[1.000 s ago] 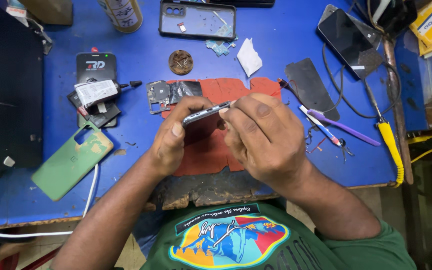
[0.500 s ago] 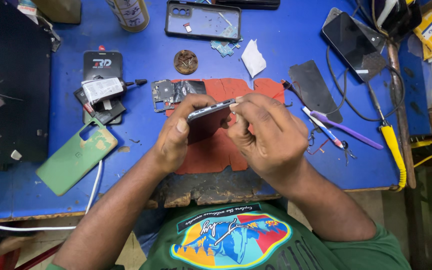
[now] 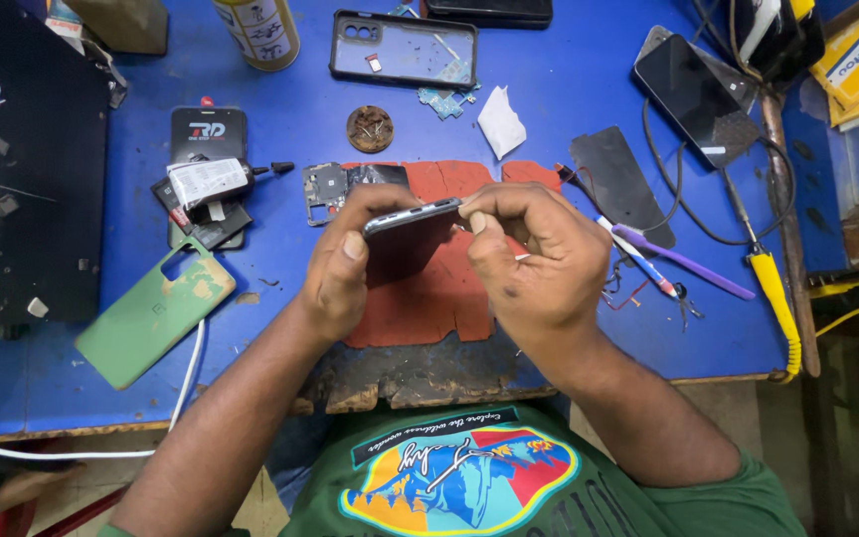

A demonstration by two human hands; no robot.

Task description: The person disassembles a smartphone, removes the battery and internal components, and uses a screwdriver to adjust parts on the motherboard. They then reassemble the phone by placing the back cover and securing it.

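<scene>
Two hands meet over the red mat (image 3: 420, 298) — the phone (image 3: 405, 234) is gripped by the left hand (image 3: 340, 268), its long axis left-to-right, while its right end is pinched by the right hand (image 3: 539, 264).

Person, seen from above. Left hand (image 3: 342, 267) and right hand (image 3: 534, 261): bare, no gloves, rings or watch; short-trimmed nails. Forearms: bare to above the elbow. Garment: green short-sleeved T-shirt (image 3: 708, 502), near edge of scene. Chest print: dark slanted band with pale script lettering, above an oval graphic in blue, orange, yellow and red with a white line figure across it.
</scene>
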